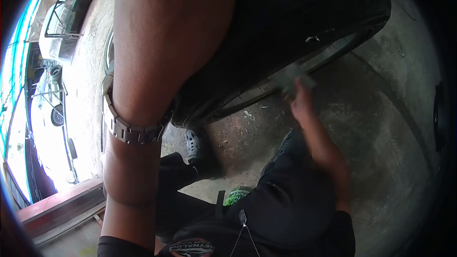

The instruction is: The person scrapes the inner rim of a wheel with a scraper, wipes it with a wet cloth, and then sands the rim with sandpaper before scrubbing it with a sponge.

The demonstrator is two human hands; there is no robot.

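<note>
My right hand (302, 103) grips a flat grey-green pad (291, 80), blurred by motion, with the thumb up along it. The pad is at the lower edge of a large black curved panel (295, 9), which looks like a car bumper. A small pale scuff (312, 39) marks the panel just above the pad. My left hand (173, 33) is close to the camera and overlaps the panel's left part; its fingers are hidden. A metal-link watch (135, 132) circles the left wrist.
Below is a stained concrete floor (238, 138) with scattered flakes. My feet in grey perforated clogs (194, 145) stand under the panel. A green-labelled can (237, 195) sits between my legs. Vehicles (50, 97) stand at the left, and a dark hose-like line (400, 100) curves along the right.
</note>
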